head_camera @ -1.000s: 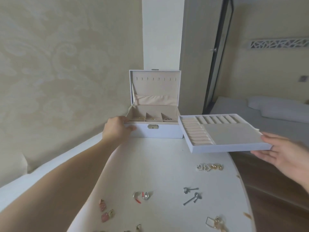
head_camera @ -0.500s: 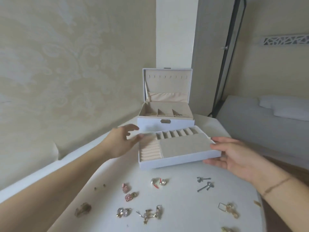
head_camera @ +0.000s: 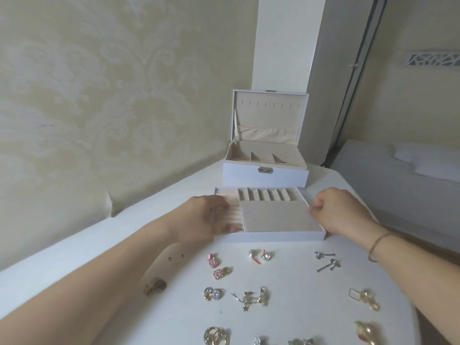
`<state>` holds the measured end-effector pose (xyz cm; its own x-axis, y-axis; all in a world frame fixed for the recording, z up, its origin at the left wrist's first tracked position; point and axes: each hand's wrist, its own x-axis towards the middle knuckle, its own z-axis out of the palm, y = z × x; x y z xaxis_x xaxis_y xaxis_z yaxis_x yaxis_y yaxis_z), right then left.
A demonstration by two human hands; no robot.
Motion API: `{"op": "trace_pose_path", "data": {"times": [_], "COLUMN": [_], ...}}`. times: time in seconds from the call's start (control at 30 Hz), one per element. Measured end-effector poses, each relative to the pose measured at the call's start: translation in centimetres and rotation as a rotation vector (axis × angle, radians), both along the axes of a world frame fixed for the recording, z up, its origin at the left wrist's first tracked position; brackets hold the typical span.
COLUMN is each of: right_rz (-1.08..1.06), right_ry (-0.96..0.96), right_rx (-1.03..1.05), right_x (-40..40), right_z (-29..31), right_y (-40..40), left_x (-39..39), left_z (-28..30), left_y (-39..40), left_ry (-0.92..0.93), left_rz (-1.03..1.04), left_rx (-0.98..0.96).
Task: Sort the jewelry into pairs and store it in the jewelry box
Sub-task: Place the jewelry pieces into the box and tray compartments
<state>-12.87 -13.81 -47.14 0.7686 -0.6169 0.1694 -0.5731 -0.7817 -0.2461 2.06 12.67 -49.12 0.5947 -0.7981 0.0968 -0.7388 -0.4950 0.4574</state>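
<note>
The white jewelry box (head_camera: 265, 175) stands open at the back of the table, its lid upright and its beige compartments showing. Its removable tray (head_camera: 271, 236) lies on the table in front of it. My left hand (head_camera: 206, 217) grips the tray's left end, covering part of the ring rolls. My right hand (head_camera: 338, 210) holds the tray's right edge with curled fingers. Several earrings lie nearer to me: pink square ones (head_camera: 214, 266), silver spoon-shaped ones (head_camera: 326, 261), a red-and-white pair (head_camera: 261, 255) and gold ones (head_camera: 363, 298).
The white table (head_camera: 286, 319) ends in a rounded edge at the right. A patterned wall runs along the left. A bed with pillows (head_camera: 428, 160) sits beyond the right edge. A brown lump (head_camera: 154, 287) lies by my left forearm.
The tray was held in the air at the right of the box by my right hand. It has come left and down onto the table in front of the box, and my left hand has taken its left end.
</note>
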Motion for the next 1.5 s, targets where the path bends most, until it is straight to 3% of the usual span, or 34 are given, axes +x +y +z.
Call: {"op": "trace_pose_path", "data": {"times": [0.13, 0.2, 0.3, 0.37, 0.43, 0.5, 0.6, 0.7, 0.8, 1.0, 1.17, 1.33, 1.43, 1.5], "right_rz": [-0.039, -0.042, 0.139, 0.331, 0.548, 0.696, 0.764, 0.803, 0.811, 0.790, 0.838, 0.910, 0.915, 0.762], "right_ry": [0.048, -0.077, -0.483, -0.583, -0.427, -0.158, 0.062, -0.034, -0.185, 0.080, 0.109, 0.171, 0.024, -0.189], "right_rx": [-0.202, -0.149, 0.480, 0.864, 0.938, 0.843, 0.739, 0.741, 0.587, 0.123, 0.095, 0.026, 0.042, 0.080], "right_x": [-0.1, 0.2, 0.7, 0.9, 1.3, 1.7, 2.0, 1.8, 0.6, -2.2, -1.7, -1.1, -1.0, -0.2], "right_z": [0.9, 2.6, 6.2, 7.5, 7.1, 5.2, 2.4, 1.8, 2.3, 1.2, -0.9, -1.2, 0.5, 2.0], "right_y": [0.7, 0.9, 2.8, 5.5, 8.0, 9.7, 10.2, 9.5, 8.2, 7.7, 9.5, 10.4, 8.6, 5.8], "left_x": [0.0, 0.3, 0.9, 1.3, 1.9, 2.7, 3.6, 4.2, 4.9, 5.9, 5.5, 5.4, 5.5, 5.6], "left_z": [0.7, 1.0, 1.6, 2.5, 3.4, 4.0, 4.4, 3.5, 2.1, 0.9, 0.2, -1.0, -1.5, -1.5], "left_y": [0.3, 0.5, 0.7, 1.0, 1.6, 2.4, 3.4, 3.9, 4.2, 4.4, 4.0, 3.8, 3.7, 3.8], "left_ry": [-0.068, -0.021, 0.144, 0.383, 0.659, 0.873, 0.985, 0.861, 0.709, 0.615, 0.572, 0.221, 0.238, 0.268], "left_rz": [-0.035, 0.003, 0.090, 0.167, 0.212, 0.211, 0.248, 0.297, 0.357, 0.440, 0.455, 0.365, 0.340, 0.339], "left_rx": [0.067, 0.028, -0.194, -0.422, -0.611, -0.695, -0.655, -0.518, -0.386, -0.387, -0.560, -0.582, -0.620, -0.659]}}
